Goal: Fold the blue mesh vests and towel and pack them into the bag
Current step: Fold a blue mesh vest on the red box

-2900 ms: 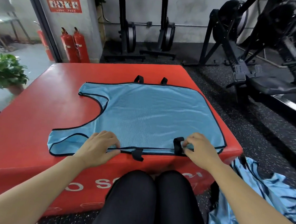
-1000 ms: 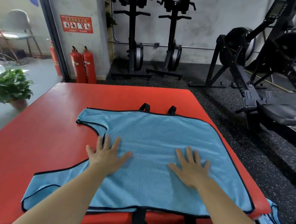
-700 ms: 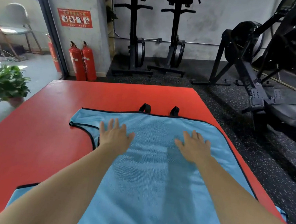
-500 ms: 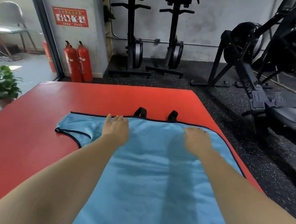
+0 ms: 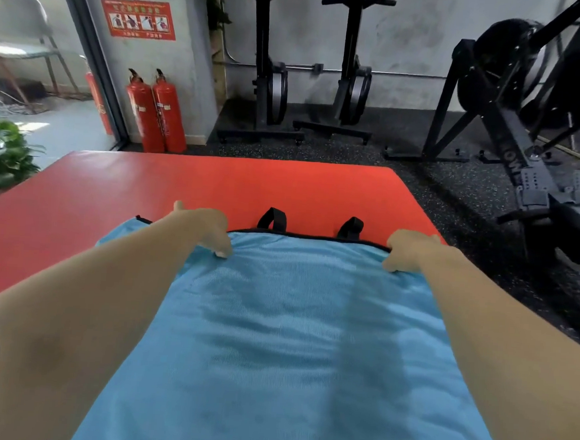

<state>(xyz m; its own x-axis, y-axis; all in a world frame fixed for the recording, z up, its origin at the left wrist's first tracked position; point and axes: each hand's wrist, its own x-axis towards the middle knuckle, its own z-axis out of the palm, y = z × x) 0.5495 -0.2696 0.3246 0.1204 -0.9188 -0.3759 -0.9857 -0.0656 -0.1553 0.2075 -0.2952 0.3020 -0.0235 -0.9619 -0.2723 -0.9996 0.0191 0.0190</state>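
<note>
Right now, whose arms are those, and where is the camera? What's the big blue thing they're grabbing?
There is no machine here. A person wears one camera on the head, so you see what they see: their own two arms reaching forward. The big blue thing is a blue mesh vest, spread on a red mat in a gym. The left hand and the right hand each have their fingers curled over the vest's far edge, gripping it. Two black loops stick out past that edge. Behind the mat stand two red fire extinguishers and black exercise machines.
</note>
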